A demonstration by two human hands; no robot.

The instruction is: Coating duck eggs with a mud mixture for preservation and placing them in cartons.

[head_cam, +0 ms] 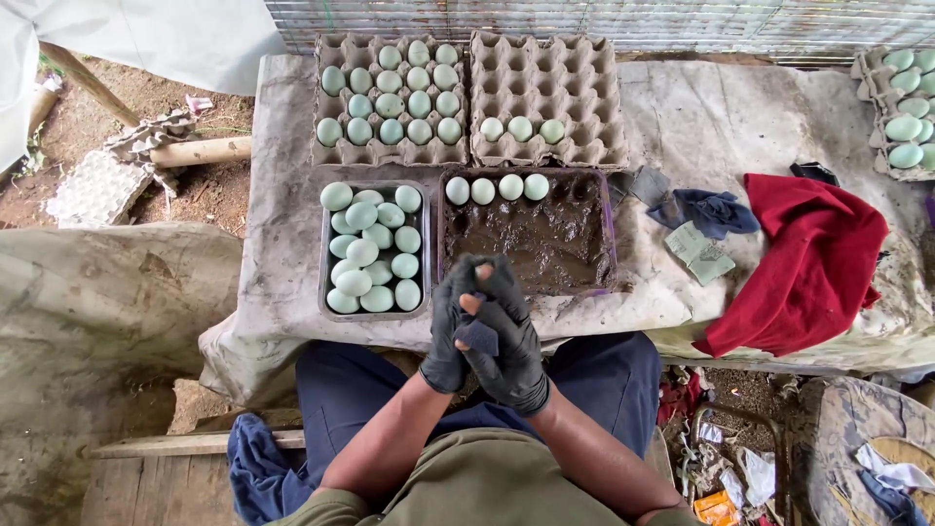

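While clasped together, left hand (447,336) and right hand (508,346) before mud tray (545,244), egg tray (325,292) alongside.

Counts: 2 cardboard egg trays (543,156) at far centre, plus 1 more at far right (870,73), partly cut off. Left tray holds 16 pale green eggs (390,105), right tray 3. Metal pan (325,258): about 14 eggs, some overlapping. Mud tray (545,244): 4 eggs in a row. Cloths: 1 red (808,263), 1 dark blue (709,210). 2 gloved hands (487,331).
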